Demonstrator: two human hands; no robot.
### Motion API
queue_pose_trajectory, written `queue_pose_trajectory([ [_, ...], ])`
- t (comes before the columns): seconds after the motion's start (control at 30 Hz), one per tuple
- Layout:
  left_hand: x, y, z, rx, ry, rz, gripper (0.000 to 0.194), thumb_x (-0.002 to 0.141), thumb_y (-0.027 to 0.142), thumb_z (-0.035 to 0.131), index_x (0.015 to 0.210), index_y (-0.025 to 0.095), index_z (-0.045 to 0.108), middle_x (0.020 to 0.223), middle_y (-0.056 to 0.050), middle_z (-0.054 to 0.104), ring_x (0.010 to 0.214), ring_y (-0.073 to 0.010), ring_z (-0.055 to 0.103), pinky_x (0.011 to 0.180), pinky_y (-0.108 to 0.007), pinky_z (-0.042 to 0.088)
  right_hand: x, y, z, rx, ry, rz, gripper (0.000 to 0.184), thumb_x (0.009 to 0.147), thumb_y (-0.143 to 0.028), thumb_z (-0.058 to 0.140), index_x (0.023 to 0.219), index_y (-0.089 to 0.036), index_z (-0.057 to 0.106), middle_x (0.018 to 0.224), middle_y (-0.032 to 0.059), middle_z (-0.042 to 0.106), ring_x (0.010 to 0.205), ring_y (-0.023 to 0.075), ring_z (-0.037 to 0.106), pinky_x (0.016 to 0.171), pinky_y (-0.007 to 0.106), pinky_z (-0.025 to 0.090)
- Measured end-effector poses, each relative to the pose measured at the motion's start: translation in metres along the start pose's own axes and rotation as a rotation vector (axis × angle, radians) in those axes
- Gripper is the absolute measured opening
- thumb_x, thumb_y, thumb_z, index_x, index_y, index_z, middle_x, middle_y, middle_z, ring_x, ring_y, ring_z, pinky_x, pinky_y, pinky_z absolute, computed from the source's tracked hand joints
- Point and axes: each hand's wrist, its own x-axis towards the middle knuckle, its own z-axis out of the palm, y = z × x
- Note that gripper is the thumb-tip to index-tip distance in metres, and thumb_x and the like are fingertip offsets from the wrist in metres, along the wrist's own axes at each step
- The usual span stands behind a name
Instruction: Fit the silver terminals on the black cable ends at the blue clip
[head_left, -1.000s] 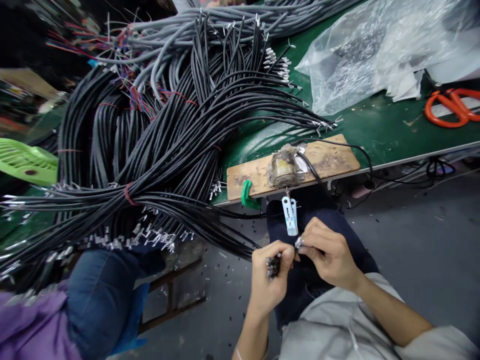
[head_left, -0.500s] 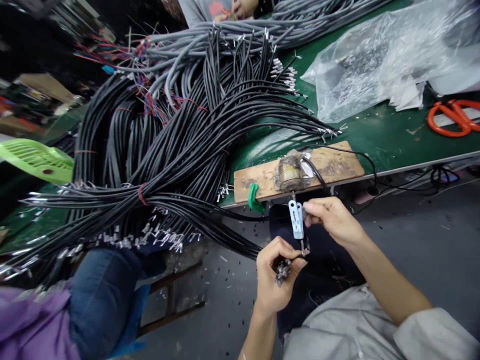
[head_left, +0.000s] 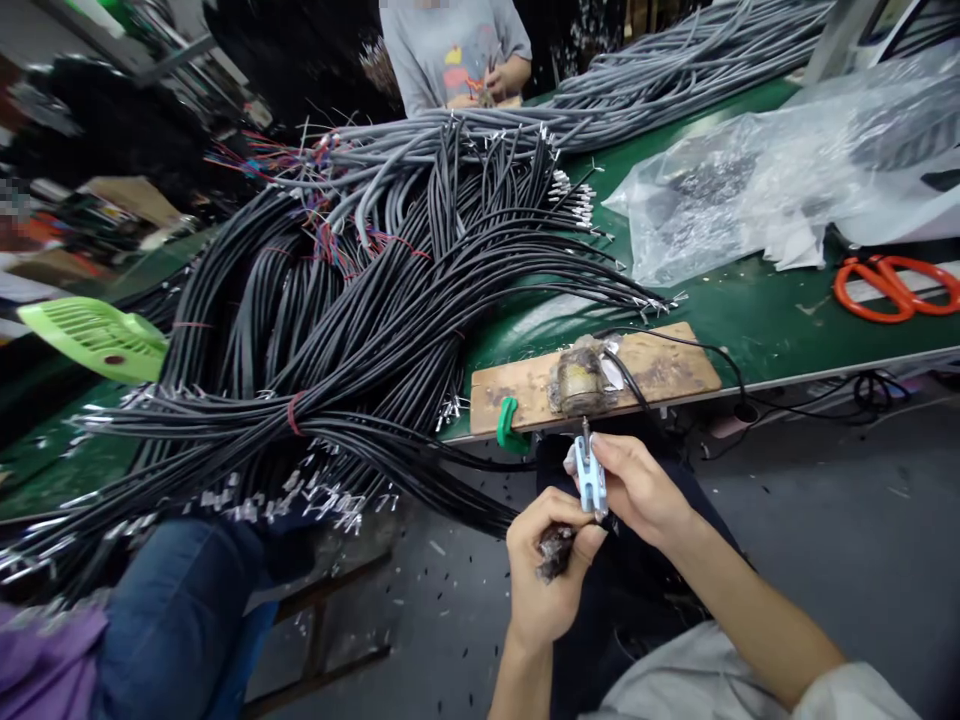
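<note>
**Black cables [head_left: 480, 508] in the left hand [head_left: 546, 580], one clothespin [head_left: 590, 485] at the right hand [head_left: 645, 495]**

One green worktop [head_left: 780, 340] spans the view. Black cables cover its left and centre in overlapping bundles, the strands too many to count; one bundle, cinched by one red band [head_left: 295, 413], drops past the near edge to the left hand. Behind them lies one long heap of grey cables [head_left: 697, 60]. Two other people are partly in view: one person in a grey T-shirt [head_left: 457, 60] across the worktop, one person in blue jeans [head_left: 172, 620] at lower left. One clear plastic bag [head_left: 720, 200] rests at the far right.

One wooden board [head_left: 667, 365] sits along the near edge. Of the wearer's two hands, the left has its grip closed around the bundle near its end; the right has its thumb against the clothespin, with fingers partly hidden behind, so how far that grip is closed I cannot tell. One light-green slotted plastic piece [head_left: 90, 335] lies far left, and one pair of orange-handled scissors [head_left: 910, 303] at right. Smaller still: one taped motor [head_left: 581, 383] on the board, the one blue clothespin just above the left fist, one green clamp [head_left: 510, 425] at the board's left end, and one thin metal shaft [head_left: 586, 426] between motor and clothespin.
</note>
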Motion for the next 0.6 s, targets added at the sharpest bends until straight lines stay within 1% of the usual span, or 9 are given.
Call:
queue_pose_trajectory([
  [0.1,-0.006,0.001,-0.006,0.009,-0.046,-0.017,0.010,0.081,0.024,0.070,0.076,0.017,0.068,0.068,-0.002,0.061,0.057,-0.0111,0.054,0.054,-0.022,0.041,-0.001,0.000,-0.005,-0.038,-0.054,0.001,0.044,0.083,-0.054,0.063,0.071,-0.013,0.071,0.059,0.0015,0.058,0.055,0.0100,0.051,0.053,0.022,0.041],
  [0.17,-0.013,0.000,-0.012,0.014,-0.076,-0.019,0.011,0.083,0.025,0.068,0.076,0.016,0.068,0.066,-0.002,0.060,0.053,-0.0105,0.054,0.051,-0.021,0.040,-0.006,0.000,-0.012,-0.143,-0.125,-0.008,0.052,0.086,-0.059,0.054,0.074,-0.012,0.071,0.060,0.0028,0.058,0.057,0.0119,0.051,0.057,0.024,0.043],
  [0.23,-0.020,-0.001,-0.019,0.020,-0.087,-0.044,0.014,0.085,0.026,0.065,0.076,0.016,0.067,0.063,-0.001,0.059,0.047,-0.0086,0.051,0.047,-0.020,0.038,-0.015,0.001,-0.019,-0.308,-0.221,-0.061,0.057,0.081,-0.067,0.055,0.081,-0.012,0.072,0.065,0.0038,0.059,0.062,0.0138,0.052,0.060,0.027,0.044],
  [0.3,-0.026,-0.001,-0.023,0.045,-0.087,-0.088,0.018,0.088,0.026,0.062,0.074,0.015,0.065,0.060,0.001,0.056,0.042,-0.0068,0.048,0.044,-0.019,0.036,-0.026,0.005,-0.024,-0.480,-0.261,-0.170,0.055,0.072,-0.066,0.066,0.087,-0.013,0.072,0.073,0.0044,0.060,0.068,0.0152,0.052,0.063,0.028,0.044],
  [0.4,-0.029,-0.003,-0.024,0.098,-0.084,-0.142,0.023,0.088,0.027,0.061,0.069,0.014,0.063,0.055,0.002,0.054,0.040,-0.0069,0.048,0.043,-0.019,0.036,-0.043,0.015,-0.025,-0.645,-0.112,-0.368,0.028,0.075,-0.043,0.076,0.079,-0.016,0.070,0.074,0.0036,0.059,0.071,0.0161,0.051,0.066,0.029,0.042],
  [0.43,-0.029,-0.004,-0.024,0.098,-0.073,-0.156,0.021,0.087,0.027,0.062,0.071,0.015,0.063,0.055,0.002,0.054,0.040,-0.0070,0.048,0.042,-0.019,0.036,-0.046,0.019,-0.024,-0.641,-0.056,-0.386,0.021,0.078,-0.036,0.075,0.075,-0.017,0.068,0.072,0.0031,0.058,0.071,0.0158,0.051,0.067,0.029,0.042],
  [0.5,-0.029,-0.005,-0.024,0.066,-0.050,-0.167,0.010,0.086,0.026,0.063,0.084,0.016,0.064,0.057,0.003,0.055,0.039,-0.0071,0.049,0.041,-0.018,0.035,-0.049,0.028,-0.022,-0.495,-0.037,-0.276,0.022,0.081,-0.036,0.072,0.072,-0.017,0.064,0.070,0.0021,0.056,0.068,0.0144,0.051,0.065,0.028,0.043],
  [0.53,-0.028,-0.005,-0.024,0.049,-0.050,-0.154,0.010,0.086,0.025,0.064,0.093,0.017,0.064,0.059,0.003,0.056,0.039,-0.0071,0.049,0.040,-0.018,0.036,-0.048,0.032,-0.021,-0.365,-0.081,-0.162,0.027,0.080,-0.041,0.071,0.074,-0.016,0.062,0.070,0.0015,0.056,0.065,0.0134,0.051,0.062,0.027,0.044],
  [0.6,-0.027,-0.006,-0.024,0.062,-0.114,-0.080,0.021,0.086,0.024,0.063,0.107,0.020,0.063,0.065,0.002,0.057,0.045,-0.0085,0.052,0.044,-0.019,0.040,-0.045,0.037,-0.023,-0.118,-0.199,0.074,0.039,0.076,-0.053,0.071,0.078,-0.015,0.060,0.069,0.0006,0.055,0.060,0.0115,0.053,0.059,0.025,0.045],
])
